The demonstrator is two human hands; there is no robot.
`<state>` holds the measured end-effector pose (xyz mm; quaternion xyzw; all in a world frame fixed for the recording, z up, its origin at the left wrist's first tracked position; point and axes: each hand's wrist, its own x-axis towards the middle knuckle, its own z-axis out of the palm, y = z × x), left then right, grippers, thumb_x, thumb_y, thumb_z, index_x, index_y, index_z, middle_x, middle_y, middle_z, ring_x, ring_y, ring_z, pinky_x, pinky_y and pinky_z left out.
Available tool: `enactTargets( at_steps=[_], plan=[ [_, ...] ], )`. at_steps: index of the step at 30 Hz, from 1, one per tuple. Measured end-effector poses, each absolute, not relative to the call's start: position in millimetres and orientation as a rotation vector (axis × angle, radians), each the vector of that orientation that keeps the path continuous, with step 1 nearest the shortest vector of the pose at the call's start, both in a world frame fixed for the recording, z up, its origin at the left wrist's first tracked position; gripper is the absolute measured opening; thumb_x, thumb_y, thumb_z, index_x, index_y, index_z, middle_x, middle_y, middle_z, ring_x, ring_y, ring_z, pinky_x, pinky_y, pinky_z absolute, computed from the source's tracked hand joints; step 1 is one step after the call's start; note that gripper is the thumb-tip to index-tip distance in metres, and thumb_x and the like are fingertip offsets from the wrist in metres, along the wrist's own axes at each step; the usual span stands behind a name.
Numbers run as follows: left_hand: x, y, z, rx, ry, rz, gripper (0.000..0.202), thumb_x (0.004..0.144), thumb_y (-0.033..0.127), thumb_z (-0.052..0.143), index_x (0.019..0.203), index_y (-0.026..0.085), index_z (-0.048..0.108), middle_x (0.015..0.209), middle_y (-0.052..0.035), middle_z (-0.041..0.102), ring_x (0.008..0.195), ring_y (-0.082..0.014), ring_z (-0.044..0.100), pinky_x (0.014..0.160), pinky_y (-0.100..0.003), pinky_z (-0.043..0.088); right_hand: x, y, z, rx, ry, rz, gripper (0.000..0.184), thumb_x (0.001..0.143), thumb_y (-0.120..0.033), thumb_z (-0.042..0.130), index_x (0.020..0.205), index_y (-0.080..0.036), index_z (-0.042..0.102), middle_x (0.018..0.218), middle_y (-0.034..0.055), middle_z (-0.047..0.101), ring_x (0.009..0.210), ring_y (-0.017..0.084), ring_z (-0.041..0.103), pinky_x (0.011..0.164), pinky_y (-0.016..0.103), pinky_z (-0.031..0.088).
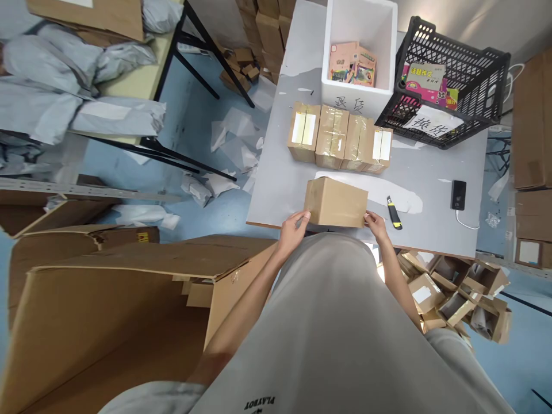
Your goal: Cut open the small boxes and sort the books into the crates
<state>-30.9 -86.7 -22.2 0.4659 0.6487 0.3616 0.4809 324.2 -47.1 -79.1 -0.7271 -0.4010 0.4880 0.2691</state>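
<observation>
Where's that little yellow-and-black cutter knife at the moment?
In the head view, the cutter knife lies on the grey table, just right of the right hand and the plain cardboard box, left of the black phone.

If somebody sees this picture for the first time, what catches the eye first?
The plain cardboard box at the near edge of the table, held between the left hand and the right hand. Behind it stands a row of four taped boxes, and beyond them a white foam box and a black crate, both holding colourful books.
</observation>
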Motion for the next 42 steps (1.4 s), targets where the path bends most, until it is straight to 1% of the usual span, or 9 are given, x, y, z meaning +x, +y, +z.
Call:
enactTargets(
  at_steps=[5, 12, 17, 20, 22, 29, 32, 35, 42],
  plan=[
    [-21.5, -71.2, -26.8, 0.992, 1.379, 0.881, 0.050, 0.096, 0.063, 0.083, 0.122, 0.020, 0.087, 0.132, -0.0139, 0.086, 0.127, -0.0338, 0.079, 0.123, -0.053, 0.059, 327.0, -54.4, -63.0, -2.011, -1.130, 0.998, 0.084, 0.086, -0.083, 0.071, 0.132, -0.013, 0.082, 0.146, 0.0292, 0.077, 0.125, 0.040, 0.079, 0.115, 0.062, 0.062],
    [-13.2, -37.9, -73.5, 0.827, 1.430, 0.889, 0.106, 0.081, 0.029, 0.093, 0.174, 0.014, 0.044, 0.132, -0.0176, 0.081, 0.091, -0.0200, 0.080, 0.099, -0.044, 0.068, 294.3, -57.8, -24.8, -1.848, -1.255, 1.105, 0.079, 0.097, -0.083, 0.065, 0.138, -0.017, 0.080, 0.149, 0.0228, 0.078, 0.139, 0.039, 0.074, 0.124, 0.059, 0.058],
    [-8.3, -33.9, -90.2, 0.834, 1.433, 0.819, 0.099, 0.080, 0.027, 0.097, 0.168, 0.015, 0.053, 0.151, -0.0232, 0.073, 0.115, -0.0279, 0.081, 0.109, -0.049, 0.066, 282.4, -49.9, -17.3, -1.946, -1.509, 1.038, 0.084, 0.096, -0.089, 0.065, 0.137, -0.018, 0.081, 0.150, 0.0238, 0.076, 0.138, 0.044, 0.074, 0.124, 0.063, 0.056],
    [-7.6, -34.7, -95.6, 0.707, 1.521, 0.780, 0.109, 0.077, 0.031, 0.104, 0.171, 0.016, 0.050, 0.169, -0.0290, 0.060, 0.147, -0.0380, 0.070, 0.120, -0.052, 0.061, 282.6, -44.8, -17.4, -1.956, -1.670, 1.000, 0.085, 0.099, -0.089, 0.061, 0.141, -0.017, 0.078, 0.154, 0.0255, 0.072, 0.143, 0.046, 0.070, 0.127, 0.063, 0.053],
    [-6.4, -35.6, -96.8, 0.574, 1.499, 0.722, 0.113, 0.076, 0.036, 0.107, 0.171, 0.015, 0.050, 0.169, -0.0305, 0.059, 0.155, -0.0403, 0.064, 0.125, -0.053, 0.057, 283.0, -42.6, -15.8, -1.967, -1.714, 0.996, 0.084, 0.099, -0.088, 0.061, 0.143, -0.018, 0.077, 0.157, 0.0247, 0.070, 0.144, 0.045, 0.068, 0.128, 0.061, 0.052],
    [19.4, -39.8, -79.0, 0.555, 1.244, 0.791, 0.080, 0.077, 0.056, 0.105, 0.139, 0.015, 0.078, 0.146, -0.0200, 0.080, 0.141, -0.0383, 0.075, 0.125, -0.054, 0.058, 258.4, -40.4, 15.7, -2.001, -1.727, 0.971, 0.094, 0.104, -0.088, 0.055, 0.165, -0.016, 0.060, 0.173, 0.0257, 0.055, 0.161, 0.047, 0.053, 0.133, 0.064, 0.045],
    [31.8, -36.7, -64.5, 0.578, 1.117, 0.852, 0.080, 0.079, 0.060, 0.102, 0.142, 0.016, 0.079, 0.148, -0.0171, 0.080, 0.138, -0.0377, 0.076, 0.122, -0.054, 0.061, 246.1, -35.4, 31.6, -1.966, -1.756, 0.901, 0.096, 0.105, -0.084, 0.058, 0.171, -0.014, 0.054, 0.177, 0.0271, 0.051, 0.164, 0.051, 0.048, 0.135, 0.067, 0.042],
    [34.8, -30.8, -50.1, 0.672, 1.135, 0.883, 0.081, 0.081, 0.052, 0.101, 0.149, 0.018, 0.076, 0.151, -0.0153, 0.078, 0.131, -0.0361, 0.079, 0.120, -0.055, 0.063, 250.5, -27.2, 42.7, -1.969, -1.768, 0.881, 0.095, 0.105, -0.076, 0.063, 0.172, -0.011, 0.049, 0.174, 0.0296, 0.053, 0.161, 0.054, 0.052, 0.131, 0.069, 0.045],
    [3.3, -30.2, -22.2, 1.044, 1.351, 0.905, 0.059, 0.093, 0.034, 0.088, 0.150, 0.025, 0.078, 0.150, -0.0108, 0.073, 0.123, -0.0307, 0.080, 0.109, -0.045, 0.069, 256.8, -24.1, 41.2, -1.872, -1.749, 1.125, 0.078, 0.103, -0.061, 0.069, 0.166, -0.019, 0.052, 0.151, 0.0198, 0.076, 0.133, 0.047, 0.074, 0.113, 0.060, 0.062]
  ],
)
